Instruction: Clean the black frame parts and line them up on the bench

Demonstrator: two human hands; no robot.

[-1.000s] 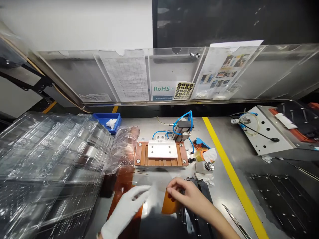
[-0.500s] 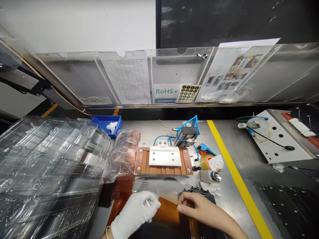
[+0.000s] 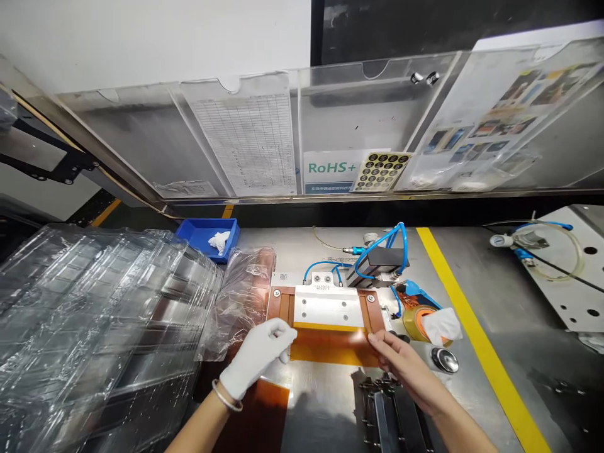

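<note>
The amber film (image 3: 330, 347) lay across the front edge of the fixture (image 3: 326, 307), the gloved left hand (image 3: 257, 355) pinching one end, the bare right hand (image 3: 401, 365) the other. Equal pull from both ends was judged necessary to hold it flat.

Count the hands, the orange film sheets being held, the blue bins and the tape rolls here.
Hands: 2 (gloved left hand, bare right hand)
Held orange film sheet: 1
Blue bin: 1
Tape roll: 1
Total: 5

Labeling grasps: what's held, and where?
The orange film sheet: gloved left hand pinches its left end, bare right hand its right end.
</note>
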